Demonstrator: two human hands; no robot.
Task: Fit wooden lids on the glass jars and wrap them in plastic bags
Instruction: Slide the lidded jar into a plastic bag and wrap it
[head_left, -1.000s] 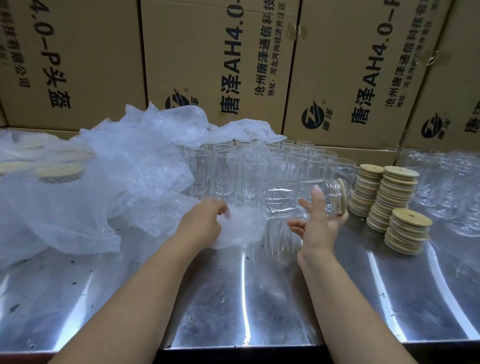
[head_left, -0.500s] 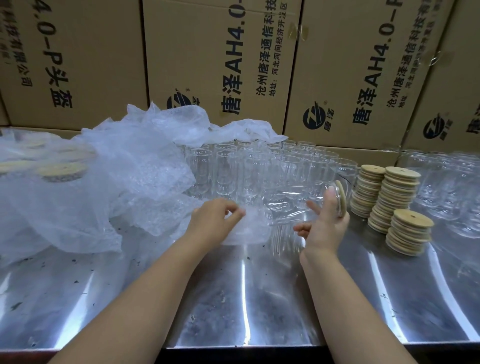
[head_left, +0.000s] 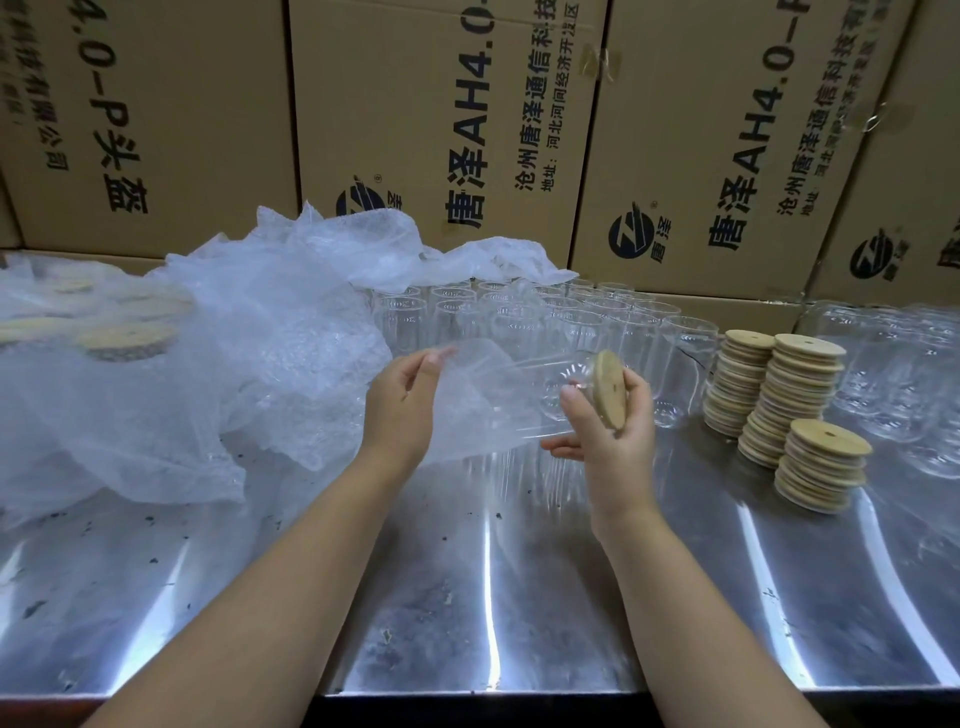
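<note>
A clear glass jar (head_left: 540, 395) with a round wooden lid (head_left: 609, 388) lies sideways above the steel table. My right hand (head_left: 608, 431) holds its lidded end, thumb and fingers curled round the lid. My left hand (head_left: 402, 408) pinches the mouth of a thin plastic bag (head_left: 470, 410), and the jar's base sits partly inside that bag. Several uncapped glass jars (head_left: 519, 317) stand in rows behind. Three stacks of wooden lids (head_left: 789, 400) stand to the right.
A heap of crumpled plastic bags (head_left: 208, 364) covers the left of the steel table (head_left: 467, 597), with lidded jars (head_left: 124, 340) under it. More glass jars (head_left: 904, 374) stand far right. Cardboard boxes (head_left: 441, 130) wall the back.
The jar has moved left, further into the bag. My left hand rose and spread the bag's mouth over the jar's base. My right hand shifted onto the lid end.
</note>
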